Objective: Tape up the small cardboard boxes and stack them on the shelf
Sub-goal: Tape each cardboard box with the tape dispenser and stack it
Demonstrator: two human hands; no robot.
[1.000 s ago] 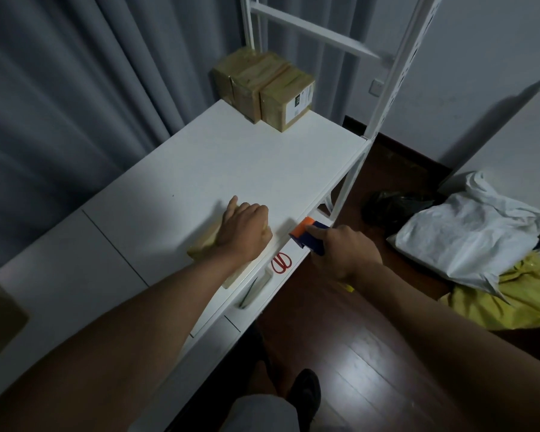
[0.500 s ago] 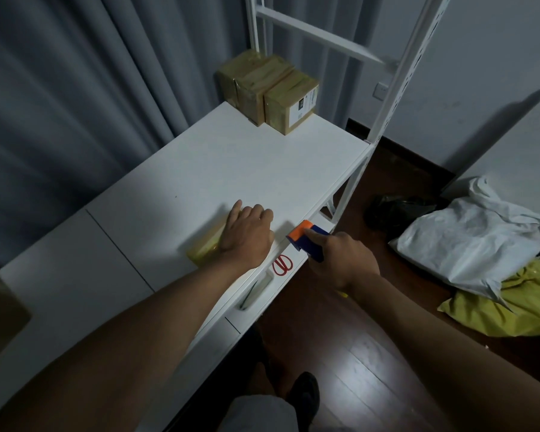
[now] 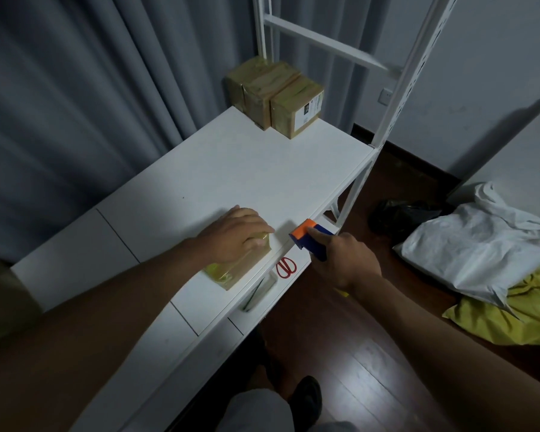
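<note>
A small cardboard box (image 3: 231,271), wrapped in yellowish tape, lies on the white shelf top (image 3: 231,169) near its front edge. My left hand (image 3: 234,233) rests on top of the box, fingers curled over its far end. My right hand (image 3: 345,258) grips a blue and orange tape dispenser (image 3: 309,240) just right of the box, off the shelf's front edge. Three taped boxes (image 3: 276,99) stand side by side at the far end of the shelf top.
Red-handled scissors (image 3: 286,268) lie on a lower ledge below the box. White uprights (image 3: 396,85) rise at the shelf's far end. Grey curtains hang on the left. White and yellow bags (image 3: 487,244) lie on the dark wood floor to the right.
My left hand slid toward the box's right end, uncovering its near part. My right hand with the dispenser stayed just right of the box.
</note>
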